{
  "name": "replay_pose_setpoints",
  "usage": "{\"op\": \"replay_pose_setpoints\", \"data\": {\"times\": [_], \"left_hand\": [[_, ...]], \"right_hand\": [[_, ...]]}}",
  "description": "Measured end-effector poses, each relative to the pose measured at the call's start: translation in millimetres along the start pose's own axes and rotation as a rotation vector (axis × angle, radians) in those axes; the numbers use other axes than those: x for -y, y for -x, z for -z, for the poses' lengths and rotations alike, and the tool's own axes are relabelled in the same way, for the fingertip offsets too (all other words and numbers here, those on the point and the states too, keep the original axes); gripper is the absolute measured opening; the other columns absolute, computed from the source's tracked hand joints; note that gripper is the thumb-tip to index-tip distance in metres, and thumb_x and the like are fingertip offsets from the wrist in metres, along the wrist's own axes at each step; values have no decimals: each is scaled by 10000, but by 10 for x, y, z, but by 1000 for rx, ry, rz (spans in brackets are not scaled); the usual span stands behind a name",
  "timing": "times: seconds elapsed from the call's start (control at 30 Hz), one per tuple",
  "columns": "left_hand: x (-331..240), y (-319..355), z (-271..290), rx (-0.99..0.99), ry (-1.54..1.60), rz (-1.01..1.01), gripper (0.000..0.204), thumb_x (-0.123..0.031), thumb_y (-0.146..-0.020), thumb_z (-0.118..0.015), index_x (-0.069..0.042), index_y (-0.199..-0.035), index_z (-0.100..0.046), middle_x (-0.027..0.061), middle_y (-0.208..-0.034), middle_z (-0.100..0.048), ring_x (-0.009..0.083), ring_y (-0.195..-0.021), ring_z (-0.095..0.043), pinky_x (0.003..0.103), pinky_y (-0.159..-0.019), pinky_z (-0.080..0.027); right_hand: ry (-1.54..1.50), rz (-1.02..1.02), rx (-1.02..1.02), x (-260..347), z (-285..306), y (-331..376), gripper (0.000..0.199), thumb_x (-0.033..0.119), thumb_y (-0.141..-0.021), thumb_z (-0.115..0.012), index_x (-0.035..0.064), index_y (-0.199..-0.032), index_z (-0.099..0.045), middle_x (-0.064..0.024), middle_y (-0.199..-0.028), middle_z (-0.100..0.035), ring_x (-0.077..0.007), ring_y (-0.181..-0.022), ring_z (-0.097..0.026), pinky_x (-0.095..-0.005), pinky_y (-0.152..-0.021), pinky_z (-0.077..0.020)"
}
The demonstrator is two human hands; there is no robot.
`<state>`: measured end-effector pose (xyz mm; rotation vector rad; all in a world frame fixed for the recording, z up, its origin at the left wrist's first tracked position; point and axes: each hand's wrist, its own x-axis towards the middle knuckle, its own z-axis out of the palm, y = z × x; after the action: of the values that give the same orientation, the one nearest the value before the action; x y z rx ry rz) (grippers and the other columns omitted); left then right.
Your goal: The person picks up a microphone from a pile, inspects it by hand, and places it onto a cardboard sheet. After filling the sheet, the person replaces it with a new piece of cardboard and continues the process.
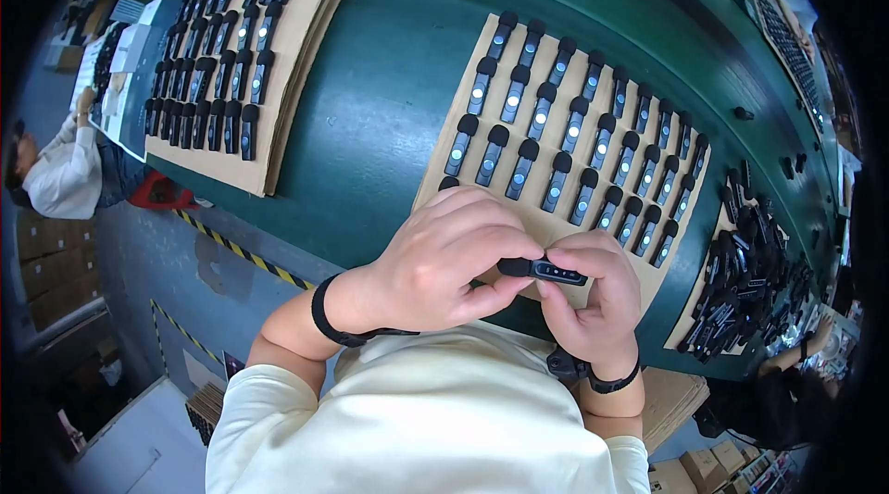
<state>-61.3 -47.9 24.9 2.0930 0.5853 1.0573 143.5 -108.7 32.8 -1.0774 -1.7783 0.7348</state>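
Workbench in deep green point(370, 77) spans most of the frame, its surface bare between two cardboard areas. The larger, a cardboard sheet point(648, 286) right of centre, carries slanting rows of slim black units with rounded dark heads, many showing a pale round spot. A cardboard stack point(287, 77) at upper left bears similar rows, more tightly packed. Toward the right edge lies a loose pile point(741, 281) of black pieces, jumbled together.

Just below centre, over the near edge of the sheet, the left hand point(454, 258) pinches between thumb and forefinger close to the rounded end of one black device. The right hand point(597, 295) grips the device body point(563, 274) likewise, the two sets of fingertips nearly meeting. The device lies crosswise, its rounded black cap point(515, 267) toward the left and a face with small light marks turned upward. Whether the cap sits fully home cannot be told.

Work at that joint probably goes best with the body steadied by its firm sides, the marked face left uncovered, and only light, straight pressure on the cap, which may be soft enough to deform.
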Motion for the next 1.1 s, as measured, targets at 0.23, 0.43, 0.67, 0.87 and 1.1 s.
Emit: {"op": "replay_pose_setpoints", "data": {"times": [0.23, 0.43, 0.67, 0.87, 1.1], "left_hand": [[-13, 0, 11, -18, 44, 37, 303, -61, -731, -804, -44, -1000, -666, 103, -906, -641, 279, -779, -618, 404, -753, -492], [21, 81, -11, 5, 34, 109, 298, -58, -736, -801, -52, -991, -646, 106, -959, -648, 288, -812, -623, 396, -763, -493], [108, 279, 147, -10, -77, 181, 279, -78, -743, -786, -60, -975, -631, 98, -980, -636, 303, -881, -614, 394, -793, -490], [221, 605, 333, 6, -243, 266, 278, -42, -748, -778, -44, -983, -630, 111, -1004, -652, 305, -901, -627, 388, -807, -495], [271, 637, 381, 2, -284, 279, 278, -18, -747, -769, -33, -989, -631, 125, -1018, -663, 315, -918, -635, 393, -825, -500]], "right_hand": [[21, 29, 18, -15, 8, 4, 305, -66, -787, -721, -8, -1059, -595, -148, -964, -640, -220, -821, -611, -299, -729, -481], [-190, -108, -143, 12, -80, 69, 305, -77, -798, -727, -6, -1051, -574, -157, -1028, -614, -217, -841, -611, -294, -738, -501], [-47, -110, -43, -95, -231, 55, 334, -66, -789, -749, 24, -1055, -567, -150, -1045, -623, -217, -853, -627, -303, -734, -516], [260, 109, 22, -217, -543, 21, 346, -42, -737, -773, 44, -1016, -586, -128, -1048, -630, -267, -821, -633, -344, -722, -531], [517, 125, 237, -249, -743, 158, 262, 46, -740, -748, 67, -967, -618, -98, -1081, -602, -293, -926, -616, -396, -788, -512]]}}
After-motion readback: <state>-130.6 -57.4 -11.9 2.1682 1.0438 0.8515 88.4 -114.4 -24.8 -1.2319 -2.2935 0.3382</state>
